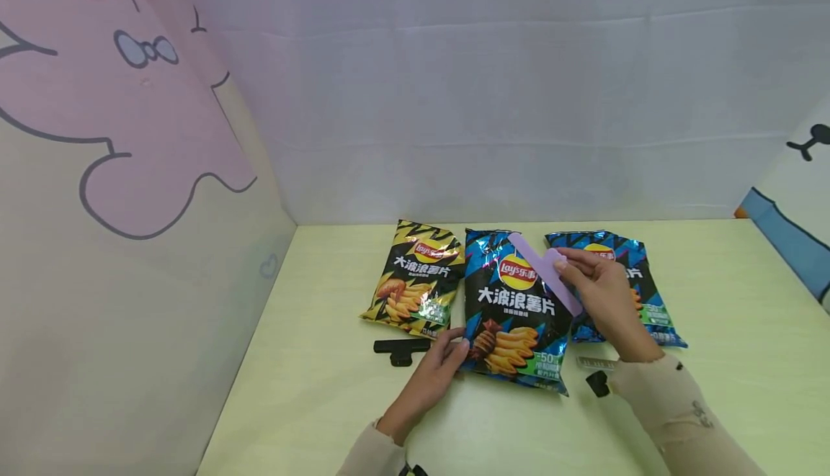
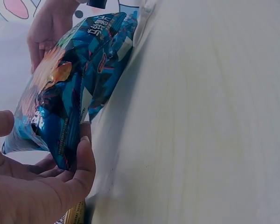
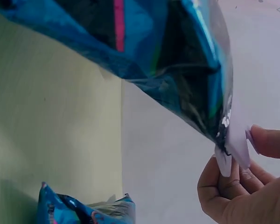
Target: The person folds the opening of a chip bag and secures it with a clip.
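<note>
A blue and black Lay's chip bag (image 1: 512, 361) is held tilted up between my two hands. My left hand (image 1: 431, 375) grips its lower left edge; in the left wrist view the thumb is on the front side and the fingers (image 2: 84, 163) are behind. My right hand (image 1: 603, 296) pinches a purple bag clip (image 1: 551, 278) that lies slantwise across the bag's upper right corner. Seen from the right wrist, the two bars of the clip (image 3: 238, 140) sit on either side of the bag's corner, with the thumb (image 3: 270, 142) on its grip.
On the left lies a yellow and black chip bag (image 1: 415, 274), with a black bag clip (image 1: 402, 347) below it. Another blue chip bag (image 1: 648, 296) lies at the right, partly behind my right hand. A clear, ridged strip (image 1: 593, 363) lies near my right wrist. Curtain-like walls enclose the table.
</note>
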Available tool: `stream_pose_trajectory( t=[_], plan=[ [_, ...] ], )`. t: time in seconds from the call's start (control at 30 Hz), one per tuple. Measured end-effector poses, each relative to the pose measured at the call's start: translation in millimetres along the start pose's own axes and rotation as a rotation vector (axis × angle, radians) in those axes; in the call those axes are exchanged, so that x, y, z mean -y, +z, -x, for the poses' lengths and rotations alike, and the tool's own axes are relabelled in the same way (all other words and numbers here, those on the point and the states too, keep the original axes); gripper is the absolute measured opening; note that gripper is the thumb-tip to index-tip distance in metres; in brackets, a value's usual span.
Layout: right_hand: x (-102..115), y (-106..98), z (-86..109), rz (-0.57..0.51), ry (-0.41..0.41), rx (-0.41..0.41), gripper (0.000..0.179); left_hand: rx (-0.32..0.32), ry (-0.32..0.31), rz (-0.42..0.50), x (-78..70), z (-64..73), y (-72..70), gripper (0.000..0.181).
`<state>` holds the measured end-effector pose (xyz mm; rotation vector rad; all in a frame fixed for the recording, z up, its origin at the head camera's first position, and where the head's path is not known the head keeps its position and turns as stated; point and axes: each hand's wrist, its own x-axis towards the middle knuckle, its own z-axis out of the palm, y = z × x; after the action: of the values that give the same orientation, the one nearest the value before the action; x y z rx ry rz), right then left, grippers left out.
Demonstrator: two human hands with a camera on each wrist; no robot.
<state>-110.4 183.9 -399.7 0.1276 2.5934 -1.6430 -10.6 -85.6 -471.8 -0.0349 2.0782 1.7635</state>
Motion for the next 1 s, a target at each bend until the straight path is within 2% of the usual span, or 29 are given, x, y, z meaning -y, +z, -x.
stream_pose_trajectory(
  t=[0.23, 0.47, 0.73, 1.0],
  plan=[
    [-7.4, -0.4, -10.5, 0.018, 0.034, 0.042, 0.05, 0.005, 0.011, 0.021, 0.8, 1.2, -0.5, 0.056],
    [-14.5, -0.8, -25.9, 0.098, 0.008, 0.043, 0.053, 0.039, -0.01, 0.057, -1.0, -0.3, 1.3, 0.059],
    [-12.0, 3.1, -41.5, 0.106, 0.071, 0.053, 0.052, 0.014, -0.011, 0.041, -0.9, -0.7, 2.7, 0.058],
    [-18.3, 5.5, -52.9, 0.142, 0.084, 0.055, 0.051, 0.006, -0.004, 0.017, -1.7, -0.3, 3.3, 0.062]
  ],
)
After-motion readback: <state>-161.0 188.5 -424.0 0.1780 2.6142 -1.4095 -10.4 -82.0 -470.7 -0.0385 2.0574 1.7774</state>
